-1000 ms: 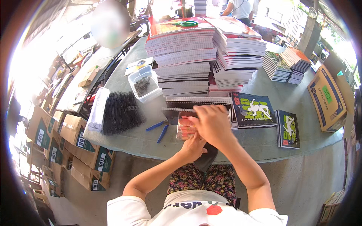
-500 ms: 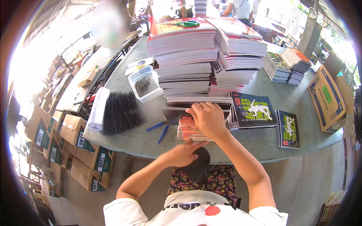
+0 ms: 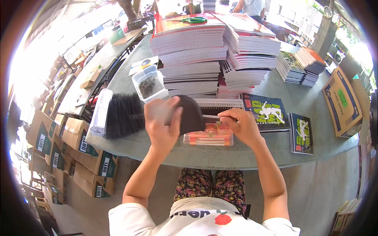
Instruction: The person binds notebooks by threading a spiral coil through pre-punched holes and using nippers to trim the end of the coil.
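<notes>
My left hand [image 3: 161, 126] is raised over the table's near edge and grips a rounded black object [image 3: 191, 114]; I cannot tell what kind of thing it is. My right hand [image 3: 242, 126] holds the upper right edge of a clear plastic pack of orange and red items [image 3: 208, 138], which lies flat on the grey table [image 3: 236, 157]. The black object hovers just above the pack's left end. Behind the pack lies a spiral-bound notebook [image 3: 218, 105].
Tall notebook stacks [image 3: 193, 59] fill the table's middle, with green scissors [image 3: 193, 19] on top. A clear box [image 3: 149, 84] and black binding coils [image 3: 124, 116] sit left, dark-covered notebooks [image 3: 267, 112] right. Cardboard boxes [image 3: 82, 145] stand on the floor at left. Another person [image 3: 250, 6] is at the back.
My left hand left the pack, dipped toward my lap, and has come up holding the black object beside the pack. My right hand stayed on the pack.
</notes>
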Demonstrator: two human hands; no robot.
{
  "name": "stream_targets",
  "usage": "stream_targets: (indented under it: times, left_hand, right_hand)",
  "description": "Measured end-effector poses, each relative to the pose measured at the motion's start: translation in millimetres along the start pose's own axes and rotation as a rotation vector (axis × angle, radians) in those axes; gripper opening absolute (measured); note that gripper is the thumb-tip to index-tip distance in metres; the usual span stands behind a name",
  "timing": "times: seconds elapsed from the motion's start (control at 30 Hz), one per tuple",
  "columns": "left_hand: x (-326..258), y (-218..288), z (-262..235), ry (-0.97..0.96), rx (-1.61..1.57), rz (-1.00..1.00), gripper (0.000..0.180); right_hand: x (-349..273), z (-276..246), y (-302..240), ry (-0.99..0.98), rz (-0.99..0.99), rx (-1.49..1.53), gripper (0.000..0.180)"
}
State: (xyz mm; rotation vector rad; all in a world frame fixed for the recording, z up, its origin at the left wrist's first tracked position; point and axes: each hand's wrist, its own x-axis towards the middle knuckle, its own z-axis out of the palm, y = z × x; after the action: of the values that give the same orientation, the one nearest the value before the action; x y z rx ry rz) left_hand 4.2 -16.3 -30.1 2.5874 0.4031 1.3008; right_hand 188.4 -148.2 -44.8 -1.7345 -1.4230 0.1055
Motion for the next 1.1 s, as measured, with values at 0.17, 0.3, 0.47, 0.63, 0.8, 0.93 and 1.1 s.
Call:
stream_targets:
  times: [0.17, 0.3, 0.47, 0.63, 0.8, 0.93, 1.1]
  left_hand:
    - [-21.6, 5.2, 10.4, -0.178, -0.165, -0.003, 0.022]
    - [6.6, 7.7, 7.2, 0.214, 0.019, -0.039, 0.025]
    - [14.7, 12.1, 11.9, 0.153, -0.061, 0.051, 0.023]
    - [-3.1, 12.3, 33.0, -0.435, -0.087, 0.091, 0.017]
    - [14.0, 21.0, 28.4, 0.200, 0.068, 0.035, 0.026]
    - [38.0, 32.7, 11.7, 0.126, -0.005, 0.097, 0.026]
    - [14.6, 28.6, 41.4, -0.185, -0.099, -0.007, 0.031]
  right_hand:
    - [0.9, 6.8, 7.3, -0.016, 0.047, 0.215, 0.016]
    - [-7.7, 23.2, 28.2, 0.070, 0.186, 0.576, 0.019]
    - [-11.3, 44.8, 39.2, 0.204, 0.314, 0.990, 0.018]
    - [-5.1, 38.5, 50.1, 0.192, 0.156, 0.838, 0.020]
    - [-10.5, 32.9, 40.5, 0.134, 0.203, 0.908, 0.022]
    - [-11.4, 34.9, 44.7, 0.163, 0.176, 0.935, 0.025]
    - [-11.1, 29.9, 42.7, 0.140, 0.245, 0.897, 0.031]
